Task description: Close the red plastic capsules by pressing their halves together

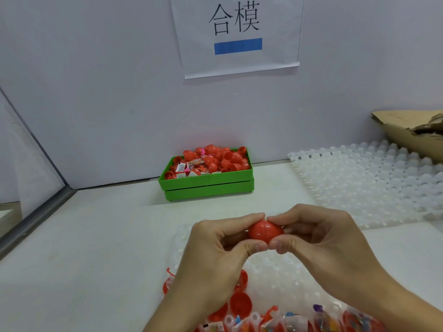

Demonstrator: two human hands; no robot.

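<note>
Both hands met above the near part of the white counter, closed around one red capsule. Left hand: thumb underneath, index finger curled over the top, the fingers closed snugly onto the capsule's left half. Right hand: thumb tip pressed at the lower front, index finger arched over the top, closed onto the right half. The two thumb tips touched each other below the capsule; the two index fingertips nearly met above it.

Capsule held clear of the counter, long axis running left to right. A thin seam ran round its middle; halves looked joined, with no gap visible along the exposed part. Surface glossy, a light streak on the left half.

Directly beneath the hands lay a clear dimpled tray, flat on the counter. At its near edge, partly hidden by the wrists: open red capsule halves and small bagged toys, some halves seated in the tray's dimples.

Farther back, against the wall, a green bin heaped with more red halves and packets. A second clear tray lay to the right, a torn cardboard piece behind it. Printed paper sign on the wall.
</note>
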